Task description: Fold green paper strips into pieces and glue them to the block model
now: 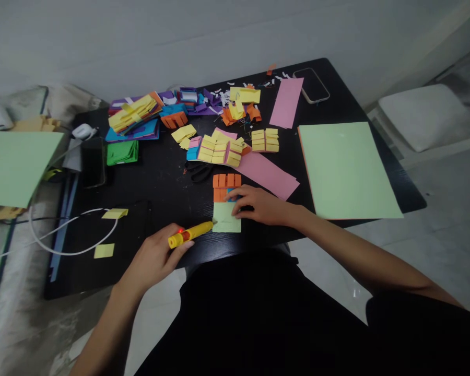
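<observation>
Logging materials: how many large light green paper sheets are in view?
2. One large light green paper sheet lies on the black table's right side; the other sheet at the picture's left edge. Others may be stacked beneath.

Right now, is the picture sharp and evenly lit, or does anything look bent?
Head view: soft, even light with faint shadows; the edges of the black table curve from wide-lens distortion; the yellow tool in the left hand looks slightly blurred.

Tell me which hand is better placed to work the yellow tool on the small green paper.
Left, probably. The left hand grips the yellow tool, its tip at the edge of the small green paper. The right hand rests on that paper, beside the orange pieces, holding no tool.
</observation>
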`<control>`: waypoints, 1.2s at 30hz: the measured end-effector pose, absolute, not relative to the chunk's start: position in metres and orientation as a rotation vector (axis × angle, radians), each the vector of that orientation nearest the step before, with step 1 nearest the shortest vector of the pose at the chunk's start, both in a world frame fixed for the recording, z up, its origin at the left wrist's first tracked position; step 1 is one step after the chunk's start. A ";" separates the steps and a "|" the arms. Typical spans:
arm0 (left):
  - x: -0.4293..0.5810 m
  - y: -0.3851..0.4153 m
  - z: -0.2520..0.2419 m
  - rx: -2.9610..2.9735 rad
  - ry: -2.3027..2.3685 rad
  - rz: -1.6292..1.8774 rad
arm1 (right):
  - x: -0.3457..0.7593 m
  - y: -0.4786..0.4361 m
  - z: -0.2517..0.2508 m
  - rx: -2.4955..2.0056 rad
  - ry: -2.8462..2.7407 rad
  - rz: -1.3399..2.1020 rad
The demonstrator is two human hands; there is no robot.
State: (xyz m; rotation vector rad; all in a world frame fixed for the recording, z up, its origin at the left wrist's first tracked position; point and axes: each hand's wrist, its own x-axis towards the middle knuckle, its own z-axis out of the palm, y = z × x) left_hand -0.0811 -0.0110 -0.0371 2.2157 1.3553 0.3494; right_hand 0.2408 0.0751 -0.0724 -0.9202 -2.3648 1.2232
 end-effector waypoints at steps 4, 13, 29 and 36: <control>-0.081 -0.008 -0.038 2.217 1.344 0.338 | 0.241 0.076 -0.073 -0.905 -2.379 1.211; -0.095 -0.013 -0.030 2.187 1.289 0.332 | 0.241 0.074 -0.073 -0.931 -2.354 1.225; -0.132 0.049 -0.072 2.344 1.802 0.482 | 0.335 0.188 -0.068 -1.525 -2.170 0.511; -0.120 0.051 -0.069 2.363 1.856 0.500 | 0.334 0.205 -0.074 -1.545 -2.240 0.555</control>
